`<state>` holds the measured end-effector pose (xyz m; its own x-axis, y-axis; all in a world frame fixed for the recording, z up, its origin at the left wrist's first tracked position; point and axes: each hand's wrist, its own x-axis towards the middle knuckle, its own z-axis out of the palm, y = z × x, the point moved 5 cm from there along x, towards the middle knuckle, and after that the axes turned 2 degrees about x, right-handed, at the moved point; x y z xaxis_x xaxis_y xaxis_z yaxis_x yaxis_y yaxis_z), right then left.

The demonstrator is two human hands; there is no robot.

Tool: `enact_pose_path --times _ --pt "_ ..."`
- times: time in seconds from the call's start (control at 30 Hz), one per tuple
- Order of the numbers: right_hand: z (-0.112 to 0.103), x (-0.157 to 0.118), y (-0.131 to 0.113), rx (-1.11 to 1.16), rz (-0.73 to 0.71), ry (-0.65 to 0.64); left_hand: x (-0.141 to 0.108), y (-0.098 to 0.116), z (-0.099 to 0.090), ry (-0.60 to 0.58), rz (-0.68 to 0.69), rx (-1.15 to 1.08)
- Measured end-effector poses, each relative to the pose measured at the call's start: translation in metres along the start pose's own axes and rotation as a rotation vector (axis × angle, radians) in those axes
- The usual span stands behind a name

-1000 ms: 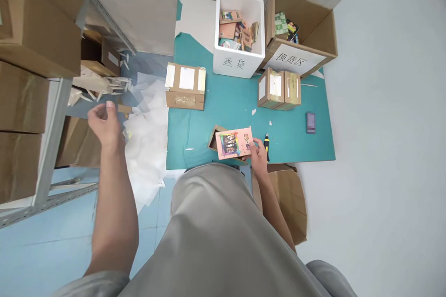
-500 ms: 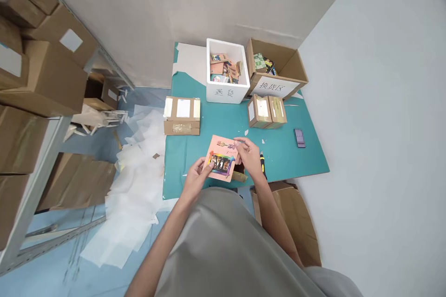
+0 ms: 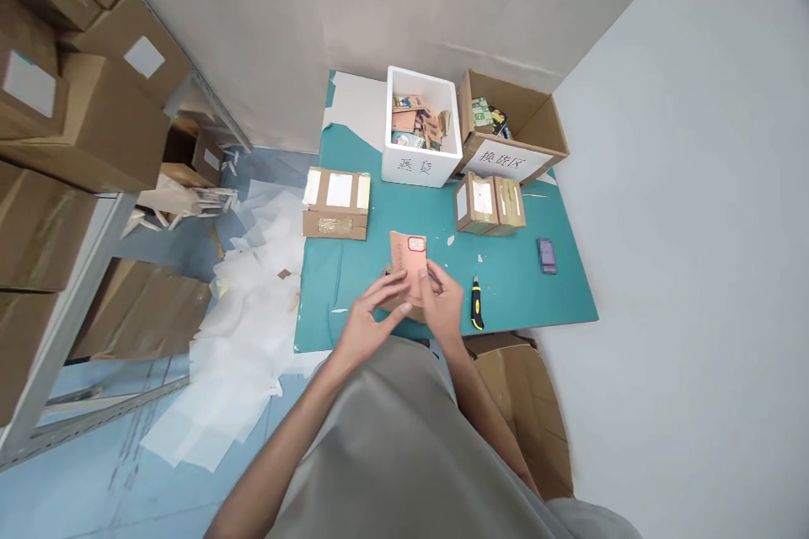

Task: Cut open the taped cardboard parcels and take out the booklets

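Observation:
A pink-orange printed packet (image 3: 410,257) is held upright over the near edge of the green table, its side with a red-outlined label facing me. My right hand (image 3: 441,299) pinches its right side between thumb and fingers. My left hand (image 3: 372,318) is at its lower left, fingers apart, with the fingertips against the packet. Behind and below the hands, a small brown carton (image 3: 393,296) is partly hidden. A black and yellow cutter (image 3: 476,303) lies to the right of my right hand.
On the green table (image 3: 511,269) stand a white foam box (image 3: 421,169), an open carton (image 3: 556,130), taped boxes (image 3: 336,225) (image 3: 477,206) and a purple item (image 3: 547,256). Shelves with cartons (image 3: 107,135) rise at left; white sheets (image 3: 240,337) cover the floor. A large carton (image 3: 524,404) stands below right.
The pink item has turned from its picture side to the labelled side and looks narrower. My left hand has loosened its grip and spread its fingers. The cutter shows fully now.

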<state>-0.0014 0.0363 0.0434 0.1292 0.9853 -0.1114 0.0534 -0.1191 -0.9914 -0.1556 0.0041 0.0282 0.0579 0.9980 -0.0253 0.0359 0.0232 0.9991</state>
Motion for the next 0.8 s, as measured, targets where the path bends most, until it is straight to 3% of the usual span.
enact_pose_path --times 0.13,0.27,0.4,0.5,0.6,0.67,0.8 --pt "-0.023 0.012 -0.001 0.104 0.012 0.023 0.002 -0.015 -0.023 0.208 -0.17 -0.089" --pt "-0.024 0.013 0.004 0.163 0.026 0.01 0.001 -0.03 -0.022 0.114 -0.347 -0.242" --pt "-0.019 0.01 0.004 0.081 -0.017 0.015 -0.003 -0.032 -0.021 0.206 -0.374 -0.262" --pt "-0.016 0.003 -0.002 -0.067 -0.061 0.055 -0.006 -0.027 -0.022 0.296 -0.323 -0.202" --pt "0.001 -0.007 0.001 -0.03 0.037 -0.054 -0.009 -0.015 -0.019 0.339 -0.179 -0.06" --pt "0.013 -0.013 0.003 0.053 0.076 -0.125 -0.012 -0.005 -0.013 0.308 -0.045 0.053" --pt "0.014 -0.013 0.0 0.078 0.029 -0.083 -0.016 0.007 -0.004 0.209 0.128 0.163"
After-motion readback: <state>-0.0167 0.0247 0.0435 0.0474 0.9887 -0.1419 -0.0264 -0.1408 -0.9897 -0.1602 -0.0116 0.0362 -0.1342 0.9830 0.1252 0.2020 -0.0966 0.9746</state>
